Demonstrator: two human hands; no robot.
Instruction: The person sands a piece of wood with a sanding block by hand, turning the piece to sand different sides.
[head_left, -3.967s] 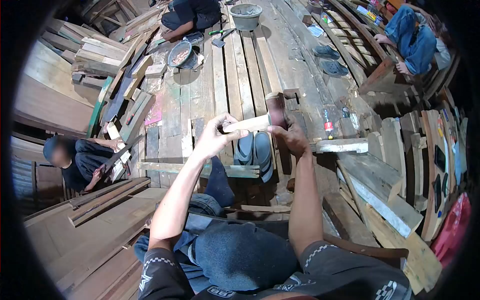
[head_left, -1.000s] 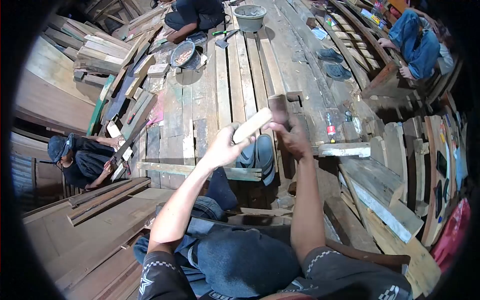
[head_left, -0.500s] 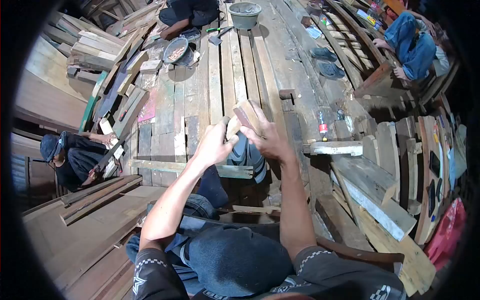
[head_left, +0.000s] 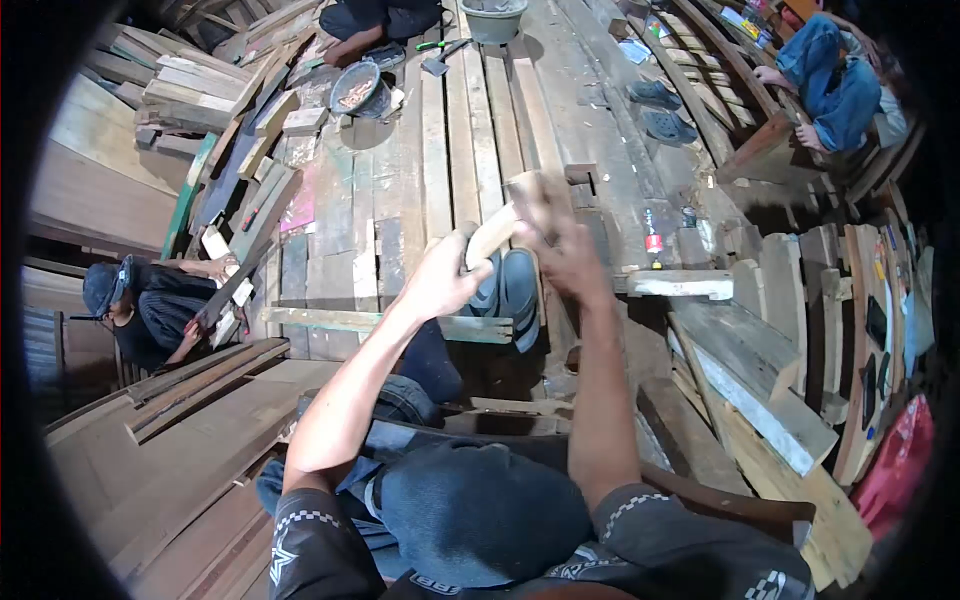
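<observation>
In the head view my left hand (head_left: 445, 275) is closed around the lower end of a short, pale piece of wood (head_left: 490, 238), which points up and to the right. My right hand (head_left: 562, 250), smeared by motion, is closed at that piece's upper end on a small wooden block (head_left: 524, 184). The block's reddish-brown face, plain a moment earlier, is blurred here. Below my hands lie grey sandals (head_left: 519, 290) and a narrow wooden strip (head_left: 390, 324).
Long planks (head_left: 460, 140) run away from me. A bucket (head_left: 494, 22), a tub of small pieces (head_left: 357, 90) and a hammer (head_left: 443, 58) stand or lie farther off. One person (head_left: 160, 305) sits left, another person (head_left: 830, 80) right. Stacked boards (head_left: 740, 370) flank my right.
My right hand has moved right and slightly down with the block, turning as it goes. More of the pale wood in my left hand shows. The whole view has shifted slightly.
</observation>
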